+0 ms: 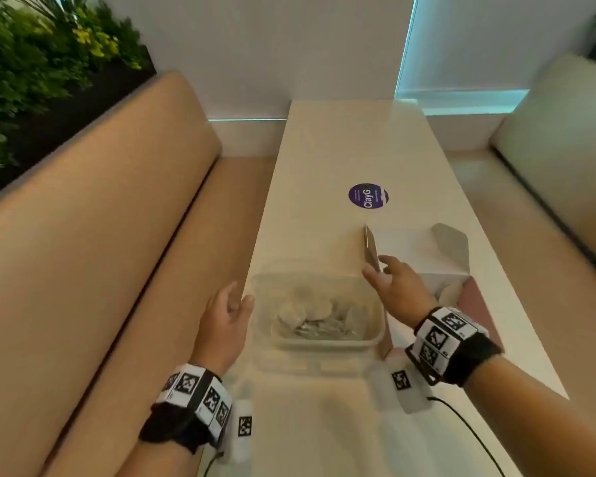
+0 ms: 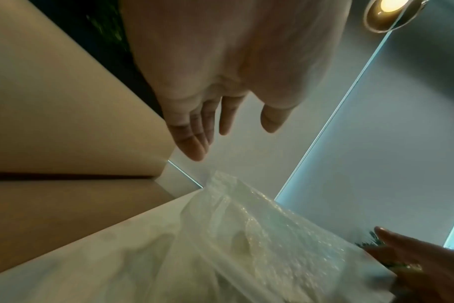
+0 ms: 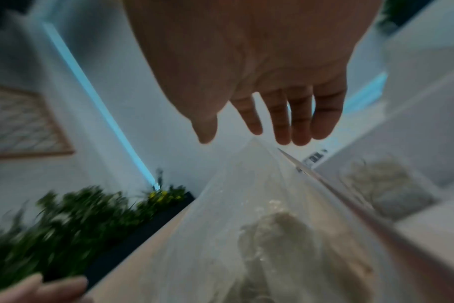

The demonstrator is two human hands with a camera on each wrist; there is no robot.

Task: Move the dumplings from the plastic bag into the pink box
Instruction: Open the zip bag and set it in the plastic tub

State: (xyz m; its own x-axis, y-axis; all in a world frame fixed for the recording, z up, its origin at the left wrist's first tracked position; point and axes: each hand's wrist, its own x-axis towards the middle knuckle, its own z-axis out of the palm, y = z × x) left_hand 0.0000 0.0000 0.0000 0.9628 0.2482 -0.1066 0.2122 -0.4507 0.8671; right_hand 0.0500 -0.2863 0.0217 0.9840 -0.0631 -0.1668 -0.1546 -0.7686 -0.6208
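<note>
A clear plastic bag (image 1: 324,342) stands open on the white table, with several pale dumplings (image 1: 310,318) piled inside. Right of it sits the pink box (image 1: 477,297), lid flaps up, white inside; a pale lump that may be a dumpling (image 3: 386,184) lies in it. My left hand (image 1: 240,296) hovers open at the bag's left edge, holding nothing. Just as empty, my right hand (image 1: 381,275) is spread above the bag's right edge and the box's left flap (image 1: 370,251). The wrist views show the open left hand (image 2: 233,133) and open right hand (image 3: 233,133) above the bag (image 2: 246,235).
A round purple sticker (image 1: 368,196) lies on the narrow table (image 1: 341,139) beyond the box. Beige benches (image 1: 117,235) run along both sides, with plants (image 1: 31,63) behind the left one. Cables trail from my wrist bands.
</note>
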